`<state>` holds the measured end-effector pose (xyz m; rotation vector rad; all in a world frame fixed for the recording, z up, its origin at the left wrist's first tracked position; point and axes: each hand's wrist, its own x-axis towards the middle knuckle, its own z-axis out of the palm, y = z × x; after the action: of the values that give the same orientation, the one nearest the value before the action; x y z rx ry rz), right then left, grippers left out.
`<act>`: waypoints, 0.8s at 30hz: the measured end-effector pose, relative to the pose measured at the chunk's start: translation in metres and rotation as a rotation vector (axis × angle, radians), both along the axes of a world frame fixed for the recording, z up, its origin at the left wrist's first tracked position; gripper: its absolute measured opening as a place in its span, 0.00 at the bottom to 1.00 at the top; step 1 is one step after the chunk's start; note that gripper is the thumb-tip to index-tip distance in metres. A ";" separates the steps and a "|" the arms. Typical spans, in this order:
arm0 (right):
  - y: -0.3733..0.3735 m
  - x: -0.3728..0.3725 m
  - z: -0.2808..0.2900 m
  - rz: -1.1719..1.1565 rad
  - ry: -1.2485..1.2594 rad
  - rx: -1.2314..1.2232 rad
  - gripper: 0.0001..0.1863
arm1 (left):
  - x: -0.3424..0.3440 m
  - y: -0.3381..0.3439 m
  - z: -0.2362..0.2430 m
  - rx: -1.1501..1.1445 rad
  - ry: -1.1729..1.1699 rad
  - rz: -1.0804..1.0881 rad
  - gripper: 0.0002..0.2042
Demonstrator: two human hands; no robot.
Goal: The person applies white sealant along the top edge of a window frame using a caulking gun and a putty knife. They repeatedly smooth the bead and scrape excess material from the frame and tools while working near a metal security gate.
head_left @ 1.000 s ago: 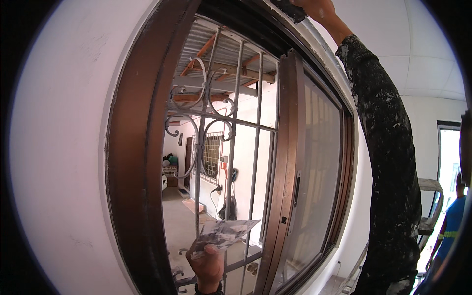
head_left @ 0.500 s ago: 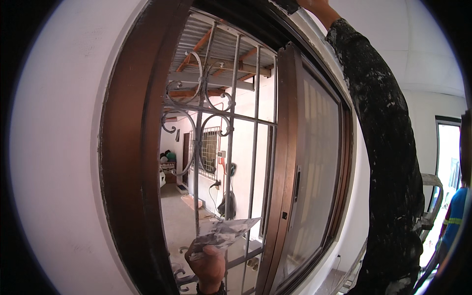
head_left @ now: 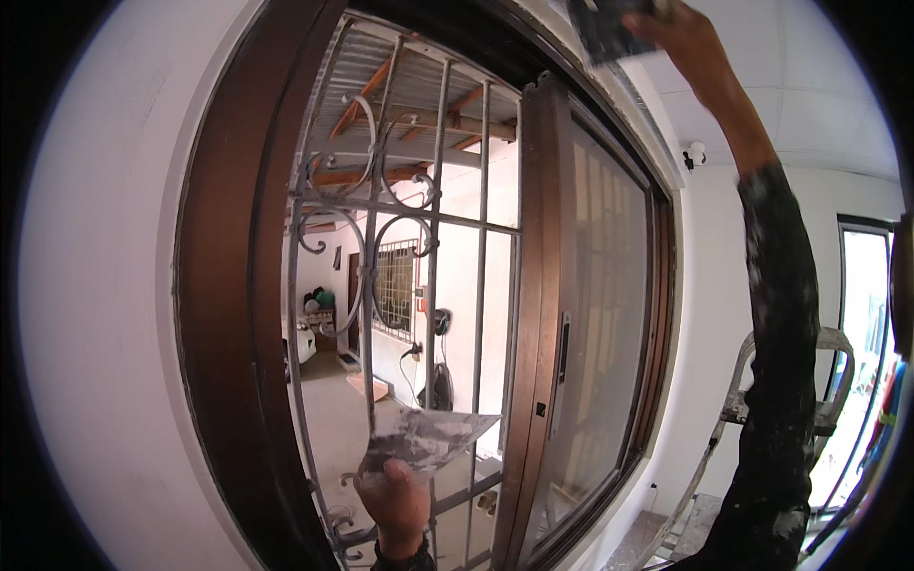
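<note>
My left hand [head_left: 394, 506] is closed around the lower edge of a thin grey scraper plate [head_left: 433, 443] smeared with white filler, thumb on top. The plate is tilted in front of the barred window opening. High at upper right, my right hand [head_left: 687, 40] grips a dark, flat spreader [head_left: 602, 36], slightly blurred. That spreader is close to the top edge of the brown window frame [head_left: 224, 285], beside the wall and ceiling; whether it touches is unclear. White specks mark my black right sleeve [head_left: 776, 285].
Grey scrolled window bars [head_left: 438, 190] stand behind the plate. A sliding frosted pane [head_left: 609, 285] fills the window's right part. A stepladder [head_left: 738, 409] stands behind my right arm. At the far right, part of a person in colourful clothing [head_left: 890, 409] shows near a bright doorway.
My right hand has come down and right, bringing the spreader more fully into view. My left hand and the plate have shifted slightly left. The whole view has shifted a little.
</note>
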<state>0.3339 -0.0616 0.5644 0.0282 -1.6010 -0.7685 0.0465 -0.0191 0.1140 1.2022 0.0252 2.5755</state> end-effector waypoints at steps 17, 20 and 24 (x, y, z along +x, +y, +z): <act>0.023 -0.067 -0.309 -0.160 -0.669 -0.467 0.08 | 0.006 0.010 -0.004 0.039 0.018 -0.388 0.24; 0.033 -0.071 -0.309 -0.208 -0.667 -0.313 0.09 | 0.007 0.013 -0.009 0.052 -0.020 -0.360 0.17; 0.039 -0.072 -0.293 -0.211 -0.631 -0.039 0.12 | 0.004 0.007 -0.015 -0.113 -0.011 -0.241 0.11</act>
<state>0.2622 -0.0225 0.2714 0.0807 -2.2428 -0.9483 0.0502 -0.0119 0.0987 1.0786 0.0221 2.3397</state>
